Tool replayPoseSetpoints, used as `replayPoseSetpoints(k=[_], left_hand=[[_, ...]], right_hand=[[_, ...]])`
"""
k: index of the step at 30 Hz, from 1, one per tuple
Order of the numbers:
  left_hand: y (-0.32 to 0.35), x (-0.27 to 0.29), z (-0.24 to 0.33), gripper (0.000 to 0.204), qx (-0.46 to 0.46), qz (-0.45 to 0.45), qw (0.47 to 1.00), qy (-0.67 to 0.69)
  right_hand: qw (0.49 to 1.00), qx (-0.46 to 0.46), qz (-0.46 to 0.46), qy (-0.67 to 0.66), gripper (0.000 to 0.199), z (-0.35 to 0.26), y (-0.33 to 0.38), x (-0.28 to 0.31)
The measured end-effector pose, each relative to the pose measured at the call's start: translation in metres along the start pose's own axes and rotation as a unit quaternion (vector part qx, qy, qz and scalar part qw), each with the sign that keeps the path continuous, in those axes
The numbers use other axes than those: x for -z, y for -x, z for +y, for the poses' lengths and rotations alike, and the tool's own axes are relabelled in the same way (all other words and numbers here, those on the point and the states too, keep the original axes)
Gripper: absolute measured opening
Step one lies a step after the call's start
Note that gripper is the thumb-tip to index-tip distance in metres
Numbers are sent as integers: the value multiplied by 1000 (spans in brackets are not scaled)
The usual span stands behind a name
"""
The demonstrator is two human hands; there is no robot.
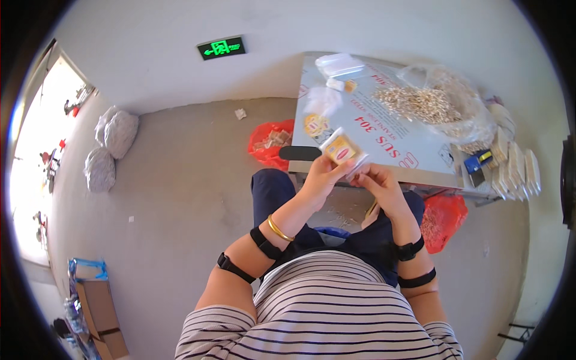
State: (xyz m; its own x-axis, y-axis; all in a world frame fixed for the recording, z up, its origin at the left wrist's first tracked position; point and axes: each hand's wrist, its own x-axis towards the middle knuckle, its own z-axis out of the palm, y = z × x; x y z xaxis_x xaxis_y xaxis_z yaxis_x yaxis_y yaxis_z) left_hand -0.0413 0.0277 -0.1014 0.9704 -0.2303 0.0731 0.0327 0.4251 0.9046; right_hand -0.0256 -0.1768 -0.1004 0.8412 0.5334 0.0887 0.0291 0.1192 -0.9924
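Note:
In front of my knees, at the near edge of the table (384, 129), I hold a small clear plastic packet with a yellow label (341, 149). My left hand (324, 179) is closed around its lower left side, thumb across the front. At the packet's lower right corner, the fingers of my right hand (379, 185) are pinched on the plastic. The packet tilts up, away from me. Just beyond it lie a stack of round yellow labels (316, 124) and some clear plastic sleeves (324, 101).
A heap of small beige pieces (420, 103) spills from a clear bag. Filled white packets (515, 168) stand at the table's right end beside a blue and yellow tool (477, 162). Red bags (444, 223) sit below; grey sacks (117, 133) and a cardboard box (101, 312) are left.

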Motion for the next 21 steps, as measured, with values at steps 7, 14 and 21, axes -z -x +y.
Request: replayPoseSetpoints(k=[7,14,21], left_hand=[[54,118,-69,36,278,223,916,185],[-29,205,-36,36,115,251,915,293],[-52,167,-73,36,300,165,933,112]], right_hand=[[984,-149,-30,88,19,46,0,4],[986,-150,-4,72,22,58,-21,13],[983,-166,21,73,24,66,-33,20]])
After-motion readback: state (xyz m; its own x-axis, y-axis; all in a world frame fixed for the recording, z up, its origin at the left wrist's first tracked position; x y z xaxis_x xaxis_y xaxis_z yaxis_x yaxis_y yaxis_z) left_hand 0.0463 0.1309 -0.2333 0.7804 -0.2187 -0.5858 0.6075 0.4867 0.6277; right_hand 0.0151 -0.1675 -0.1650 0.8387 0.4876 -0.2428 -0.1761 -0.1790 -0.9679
